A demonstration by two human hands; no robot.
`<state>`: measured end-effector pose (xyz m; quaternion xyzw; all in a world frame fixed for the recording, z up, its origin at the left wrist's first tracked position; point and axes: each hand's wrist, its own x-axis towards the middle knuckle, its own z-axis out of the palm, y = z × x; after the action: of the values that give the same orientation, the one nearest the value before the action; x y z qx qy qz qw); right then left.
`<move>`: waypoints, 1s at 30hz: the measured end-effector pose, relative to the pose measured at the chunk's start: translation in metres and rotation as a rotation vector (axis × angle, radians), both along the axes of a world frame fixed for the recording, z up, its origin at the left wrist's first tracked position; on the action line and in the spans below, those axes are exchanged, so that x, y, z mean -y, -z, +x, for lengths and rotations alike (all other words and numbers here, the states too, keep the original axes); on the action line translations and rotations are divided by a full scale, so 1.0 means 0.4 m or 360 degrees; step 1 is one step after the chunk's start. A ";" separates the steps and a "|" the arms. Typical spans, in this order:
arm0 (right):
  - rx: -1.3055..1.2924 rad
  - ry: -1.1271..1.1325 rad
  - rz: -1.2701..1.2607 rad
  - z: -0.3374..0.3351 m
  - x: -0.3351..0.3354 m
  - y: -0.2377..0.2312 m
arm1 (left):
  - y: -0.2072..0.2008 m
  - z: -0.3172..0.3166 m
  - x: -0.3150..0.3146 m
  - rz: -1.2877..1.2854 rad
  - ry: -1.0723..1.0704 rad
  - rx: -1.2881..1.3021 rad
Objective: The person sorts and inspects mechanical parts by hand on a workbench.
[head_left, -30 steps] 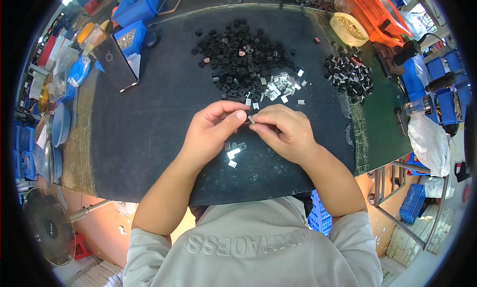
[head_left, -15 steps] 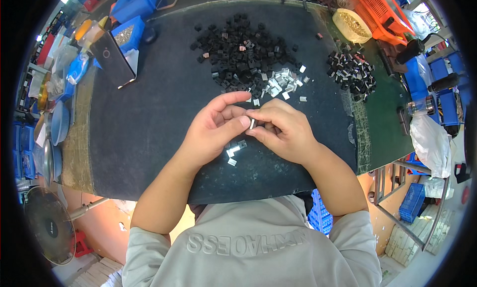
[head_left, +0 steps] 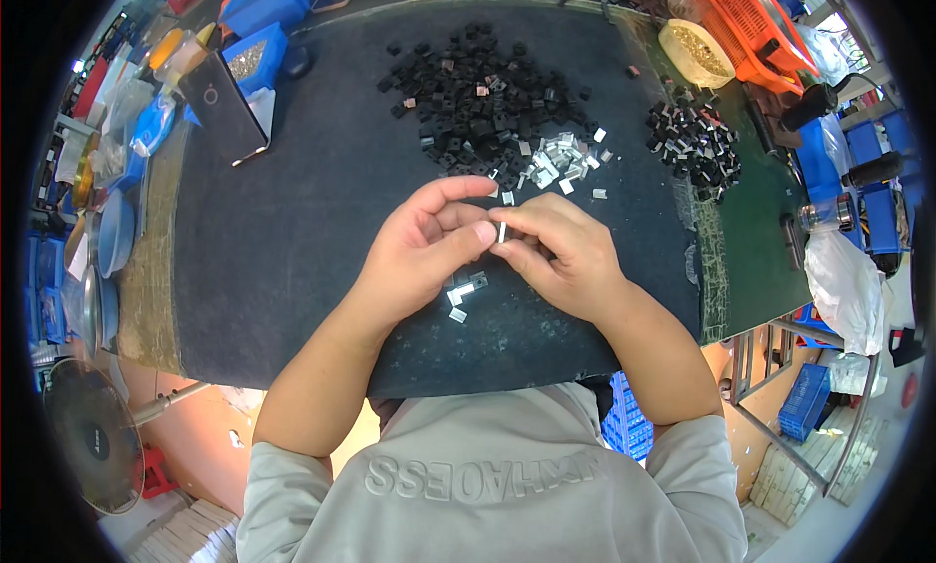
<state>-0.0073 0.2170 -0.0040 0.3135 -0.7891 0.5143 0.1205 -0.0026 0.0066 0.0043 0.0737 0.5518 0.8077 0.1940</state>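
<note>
Between my two hands is a small part with a bright silver face (head_left: 502, 232); fingers cover most of its body. My left hand (head_left: 417, 243) pinches it from the left by thumb and a finger, the index finger raised above. From the other side, the thumb and fingertips of my right hand (head_left: 567, 255) close on the same part. Below the hands lie a few silver and dark pieces (head_left: 468, 289) on the black mat (head_left: 283, 222). Beyond them spreads a heap of small black blocks (head_left: 487, 100), with loose silver metal clips (head_left: 564, 159) at its near right edge.
A second pile of black-and-silver pieces (head_left: 694, 144) sits to the right. Past it stand a cream tub (head_left: 696, 52) and an orange basket (head_left: 746, 22). At left a dark phone (head_left: 224, 110) leans upright near a blue bin (head_left: 255, 58). A fan (head_left: 93, 436) stands lower left.
The small part has turned slightly between my fingertips, so its silver face now stands more upright. Both hands stay in nearly the same place; the whole view has shifted a little.
</note>
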 end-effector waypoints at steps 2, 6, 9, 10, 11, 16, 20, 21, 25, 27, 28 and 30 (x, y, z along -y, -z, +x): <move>-0.0048 0.0108 0.0150 -0.007 -0.008 -0.015 | 0.005 -0.005 0.008 -0.0081 -0.0080 -0.0080; 0.0126 0.0972 -0.0378 -0.068 -0.087 -0.005 | 0.018 -0.022 0.025 -0.0496 -0.0411 -0.0319; 0.0151 0.1572 -0.0191 -0.121 -0.187 -0.037 | -0.016 -0.027 0.045 -0.1269 -0.0403 -0.0671; 0.0103 0.1673 -0.0113 -0.126 -0.203 -0.031 | -0.026 -0.028 0.053 -0.1271 -0.0394 -0.0673; 0.0097 0.1610 -0.0079 -0.125 -0.208 -0.019 | -0.037 -0.029 0.066 -0.1489 -0.0221 -0.0764; -0.0001 0.0495 0.0306 -0.072 -0.097 -0.009 | -0.047 -0.001 0.111 -0.1565 0.0270 -0.0955; 0.0135 -0.0113 0.0340 -0.018 -0.015 -0.005 | -0.029 -0.008 0.114 -0.1530 0.0356 -0.1153; 0.0027 -0.0233 0.0376 -0.011 -0.006 0.001 | -0.032 -0.009 0.111 -0.1534 0.0355 -0.1144; -0.0141 -0.0416 0.0586 0.030 0.030 -0.010 | -0.042 -0.019 0.102 -0.1620 0.0304 -0.0929; -0.0176 -0.0430 0.0631 0.035 0.039 -0.010 | -0.034 -0.015 0.100 -0.1630 0.0272 -0.0936; -0.0216 -0.0437 0.0681 0.036 0.042 -0.009 | -0.019 -0.012 0.099 -0.1673 0.0172 -0.0997; -0.0246 -0.0402 0.0729 0.039 0.044 0.002 | -0.012 -0.011 0.097 -0.1714 0.0075 -0.1057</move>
<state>0.0081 0.1996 -0.0049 0.4670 -0.8279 0.3079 0.0412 -0.0070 -0.0322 0.0091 0.2245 0.9099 0.3465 0.0401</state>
